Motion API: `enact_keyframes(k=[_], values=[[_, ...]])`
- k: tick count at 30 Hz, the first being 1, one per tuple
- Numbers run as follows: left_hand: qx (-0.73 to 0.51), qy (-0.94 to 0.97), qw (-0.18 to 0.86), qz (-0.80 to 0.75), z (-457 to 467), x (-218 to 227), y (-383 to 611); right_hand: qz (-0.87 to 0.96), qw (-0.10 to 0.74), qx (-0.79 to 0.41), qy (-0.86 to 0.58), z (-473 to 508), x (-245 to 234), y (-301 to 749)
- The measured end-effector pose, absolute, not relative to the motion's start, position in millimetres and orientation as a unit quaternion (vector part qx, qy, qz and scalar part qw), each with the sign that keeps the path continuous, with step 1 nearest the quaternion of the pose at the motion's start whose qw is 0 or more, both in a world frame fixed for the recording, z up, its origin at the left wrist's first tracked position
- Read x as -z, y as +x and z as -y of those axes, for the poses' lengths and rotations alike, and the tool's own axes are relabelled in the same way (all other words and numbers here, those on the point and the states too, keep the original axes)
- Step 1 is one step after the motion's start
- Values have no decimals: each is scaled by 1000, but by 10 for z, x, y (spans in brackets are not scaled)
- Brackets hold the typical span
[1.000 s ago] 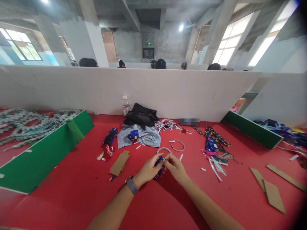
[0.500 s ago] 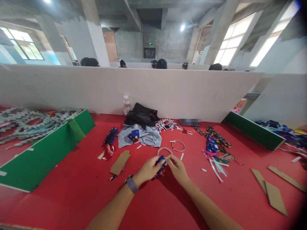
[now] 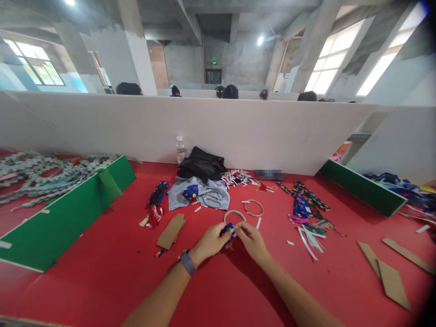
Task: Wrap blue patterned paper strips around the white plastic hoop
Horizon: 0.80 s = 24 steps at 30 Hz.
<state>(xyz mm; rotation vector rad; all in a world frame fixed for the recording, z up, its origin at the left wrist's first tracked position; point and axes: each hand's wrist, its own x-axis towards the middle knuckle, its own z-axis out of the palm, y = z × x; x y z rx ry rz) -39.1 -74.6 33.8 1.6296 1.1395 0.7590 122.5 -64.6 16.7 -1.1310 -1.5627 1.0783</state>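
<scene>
A red tabletop (image 3: 119, 281) spread beneath the grip, with a white partition (image 3: 272, 131) standing beyond it. A long green divider board (image 3: 68, 218) ran well to the grip's left. Both bare forearms came in from the near side and converged, a grey-banded watch (image 3: 187, 263) on the left wrist. The left hand (image 3: 211, 240) clasped a blue fabric piece (image 3: 225, 228) between thumb and curled fingers; the right hand (image 3: 251, 237), wrist angled inward, pinched its right end, and the fingers hid much of it. Ahead of the grip lay a black bundle (image 3: 200, 162) and pale grey-blue cloth (image 3: 175, 194); cardboard pieces (image 3: 170, 231) lay to its left. Just beyond the fingertips, close in the way, lay a pale hoop (image 3: 234, 211), with white paper slips (image 3: 236, 177) scattered farther ahead.
</scene>
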Motion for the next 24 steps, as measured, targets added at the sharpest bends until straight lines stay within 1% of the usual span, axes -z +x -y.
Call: enact_keyframes(k=[4,7,9,13,15,16,18,20,24], values=[[-319,676,477,-463,748,-326,-385,641,447,-434,-448,655,-193,1218],[-321,662,505,-452,745,-316,-391,611,455,-480,-435,644,-210,1228],[-339,646,507,-459,722,-310,-413,579,479,-496,-435,627,-213,1242],[-438,569,482,-502,639,-306,-478,479,553,-510,-451,585,-193,1270],[-490,504,503,-503,617,-301,-485,439,577,-521,-449,570,-172,1271],[-504,471,533,-490,617,-295,-476,424,586,-526,-447,566,-161,1268],[-506,428,603,-445,636,-273,-437,396,598,-542,-439,568,-143,1254],[-483,434,641,-410,667,-246,-384,371,603,-559,-431,581,-136,1237],[-454,495,603,-430,705,-224,-321,375,585,-579,-427,614,-164,1218]])
